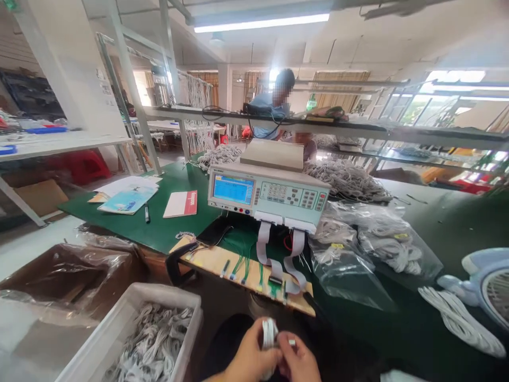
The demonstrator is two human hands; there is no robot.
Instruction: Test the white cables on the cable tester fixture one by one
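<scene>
At the bottom centre, my left hand is closed around a coiled white cable. Right beside it, my right hand pinches a small white connector that looks like the cable's end. Both hands are close together, in front of a wooden board with green wires and small connectors along it. Grey ribbon cables run from that board up to a bench tester with a lit blue screen. The lower part of the coil is hidden by my fingers.
A white bin of bundled cables stands at lower left, beside a plastic-lined carton. Bagged cables, a loose cable bundle and a fan lie to the right. Booklets and a marker rest left. A person is behind the shelf.
</scene>
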